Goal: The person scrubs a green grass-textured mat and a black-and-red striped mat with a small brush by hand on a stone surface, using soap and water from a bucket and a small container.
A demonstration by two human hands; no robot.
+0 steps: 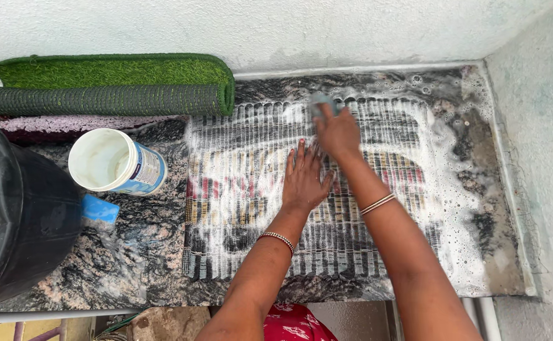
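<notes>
Woven mat (251, 189) soaked, soapy — likely limp, heavy, slippery; best gripped at an edge. Left hand (303, 180) flat, pinning mat. Right hand (336, 132) clenched on scrub pad (322, 101).

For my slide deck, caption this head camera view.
Left hand flat on soapy striped mat; right hand holds a scrubber on it.

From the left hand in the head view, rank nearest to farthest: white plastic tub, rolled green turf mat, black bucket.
From the left hand:
1. White plastic tub, lying to its left.
2. Rolled green turf mat, far-left by the wall.
3. Black bucket, at the left edge.
</notes>
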